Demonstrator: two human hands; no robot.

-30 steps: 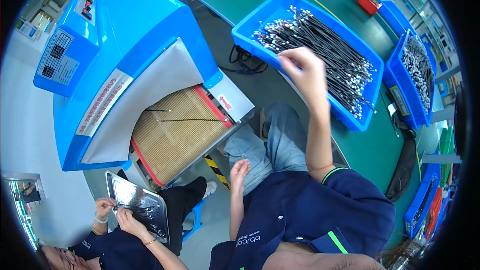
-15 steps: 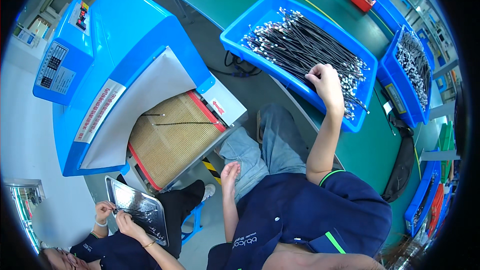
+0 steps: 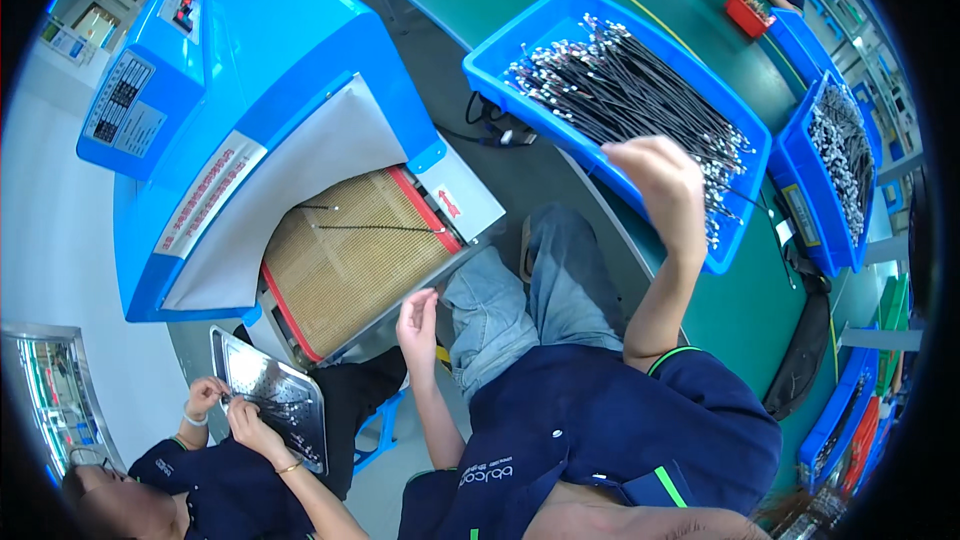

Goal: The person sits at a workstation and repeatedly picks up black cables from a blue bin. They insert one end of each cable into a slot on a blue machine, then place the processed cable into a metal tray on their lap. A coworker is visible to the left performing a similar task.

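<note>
My right hand (image 3: pixel 662 178) is over the near edge of a blue plastic bin (image 3: pixel 488 62), its fingers bent together and pointing left. Whatever they pinch, if anything, is hidden, and the hand is slightly blurred. A thick heap of short black cables (image 3: pixel 640 90) with pale connector ends fills the bin. My left hand (image 3: pixel 418 322) is raised by my left knee, fingers stretched upward and nothing visible in them. It is nearest the front corner of a tan mesh conveyor belt (image 3: pixel 350 270). Two black cables lie on that belt, the longer one (image 3: pixel 380 229) nearer its outer end.
A blue machine (image 3: pixel 270 50) surrounds the belt, a pale curtain (image 3: pixel 300 175) over its opening. At lower left a co-worker handles cables over a metal tray (image 3: pixel 318 420). Another blue bin (image 3: pixel 800 175) and a red box (image 3: pixel 748 12) stand on the green table (image 3: pixel 735 310).
My left hand has moved left and up toward the belt, its fingers straightening. My right hand has shifted slightly from the heap toward the bin's near edge. The view has shifted a little.
</note>
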